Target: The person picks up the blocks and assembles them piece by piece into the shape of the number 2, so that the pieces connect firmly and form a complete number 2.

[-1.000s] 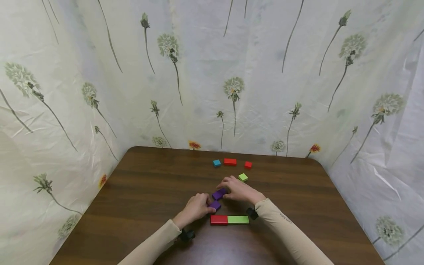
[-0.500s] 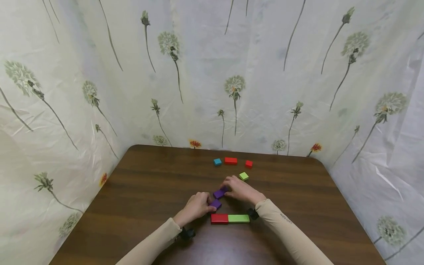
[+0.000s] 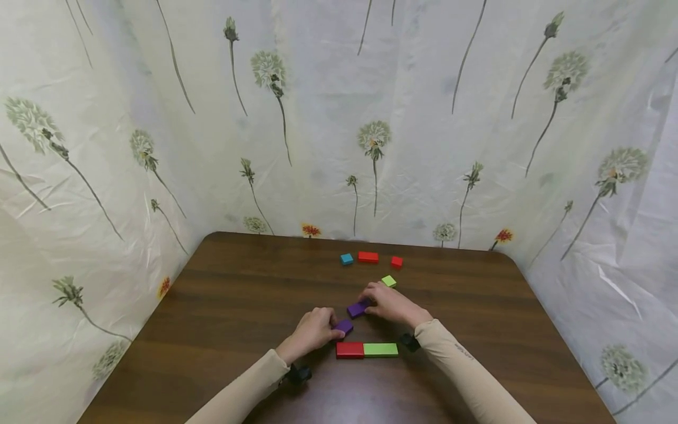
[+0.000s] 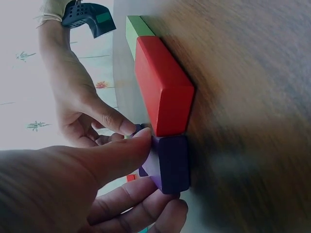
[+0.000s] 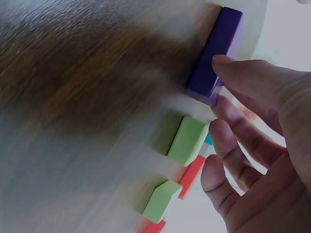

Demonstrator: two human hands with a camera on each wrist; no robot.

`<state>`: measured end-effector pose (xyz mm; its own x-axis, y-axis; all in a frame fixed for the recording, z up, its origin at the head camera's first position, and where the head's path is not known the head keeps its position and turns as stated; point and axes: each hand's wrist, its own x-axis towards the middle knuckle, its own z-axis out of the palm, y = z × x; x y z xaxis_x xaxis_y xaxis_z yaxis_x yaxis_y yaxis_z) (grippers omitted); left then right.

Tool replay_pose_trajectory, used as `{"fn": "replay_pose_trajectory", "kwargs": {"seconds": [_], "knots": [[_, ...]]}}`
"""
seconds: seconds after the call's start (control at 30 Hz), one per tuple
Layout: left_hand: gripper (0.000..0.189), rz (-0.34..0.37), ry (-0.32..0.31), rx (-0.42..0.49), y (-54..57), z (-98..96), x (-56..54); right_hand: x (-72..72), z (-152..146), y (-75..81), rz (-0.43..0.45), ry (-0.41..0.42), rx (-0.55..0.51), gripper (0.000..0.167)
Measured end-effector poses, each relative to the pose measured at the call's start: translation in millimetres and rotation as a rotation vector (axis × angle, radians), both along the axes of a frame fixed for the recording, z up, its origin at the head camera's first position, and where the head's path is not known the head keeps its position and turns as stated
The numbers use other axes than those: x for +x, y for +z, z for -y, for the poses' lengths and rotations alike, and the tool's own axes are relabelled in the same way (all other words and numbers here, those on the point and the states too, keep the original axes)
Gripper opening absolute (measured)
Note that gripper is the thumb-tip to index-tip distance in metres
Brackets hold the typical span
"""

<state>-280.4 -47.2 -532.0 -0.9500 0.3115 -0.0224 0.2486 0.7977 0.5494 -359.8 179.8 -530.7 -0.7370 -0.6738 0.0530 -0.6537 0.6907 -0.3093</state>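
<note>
My left hand pinches a purple block between thumb and fingers, low at the table. In the left wrist view that purple block lies near the end of a red block. My right hand pinches another purple block, a bit farther back and to the right. The right wrist view shows it as a longer purple block, with the thumb on its side. Nearer me, a red block and a long green block form a row end to end.
Toward the back lie a blue block, a long red block and a small red block. A green block sits just beyond my right hand. Two green blocks show in the right wrist view. Patterned curtains surround the brown table.
My right hand has shifted slightly right with its purple block, widening the gap to the other purple block. My left hand has stayed nearly in place.
</note>
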Motion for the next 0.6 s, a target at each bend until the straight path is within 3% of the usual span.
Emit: {"fn": "replay_pose_trajectory", "kwargs": {"seconds": [0.6], "knots": [[0.029, -0.003, 0.001, 0.005, -0.2, 0.3, 0.2, 4.3, -5.5, 2.5, 0.0, 0.018, 0.013, 0.022]]}}
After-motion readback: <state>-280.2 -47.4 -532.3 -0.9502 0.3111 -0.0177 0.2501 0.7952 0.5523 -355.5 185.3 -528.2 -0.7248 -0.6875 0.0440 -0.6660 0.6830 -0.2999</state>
